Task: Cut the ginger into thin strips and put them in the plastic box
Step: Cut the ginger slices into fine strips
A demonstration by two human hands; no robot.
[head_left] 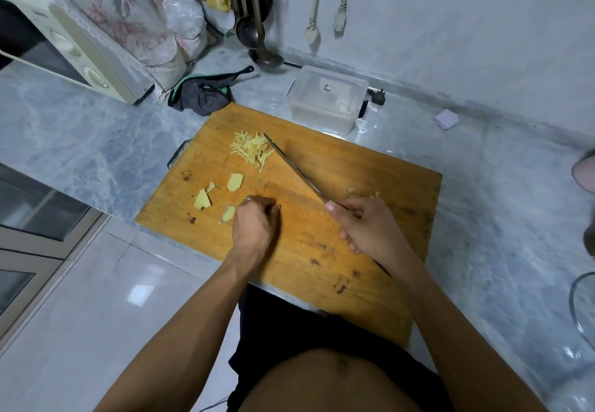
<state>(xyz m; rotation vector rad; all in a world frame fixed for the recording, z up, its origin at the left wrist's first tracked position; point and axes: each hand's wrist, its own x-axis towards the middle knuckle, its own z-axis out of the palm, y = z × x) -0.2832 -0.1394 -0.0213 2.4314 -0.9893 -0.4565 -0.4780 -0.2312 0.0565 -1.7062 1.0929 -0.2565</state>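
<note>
A wooden cutting board [338, 250] lies on the marble counter. A pile of thin ginger strips [252, 149] sits at its far left, with the tip of the knife [296, 170] beside it. Several flat ginger slices [235, 182] lie on the board's left side. My right hand [363, 225] grips the knife handle, blade angled toward the strips. My left hand [256, 221] has its fingers curled down on the board next to one ginger slice [228, 212]; what its fingertips hold is hidden. The clear plastic box [325, 99] stands behind the board with its lid on.
A microwave [80, 57] stands at the far left, a dark cloth [203, 93] lies before it. Ladles [257, 41] hang against the wall. A plug [378, 96] and a folded paper [447, 118] lie near the box. A glass rim [579, 308] shows at the right edge.
</note>
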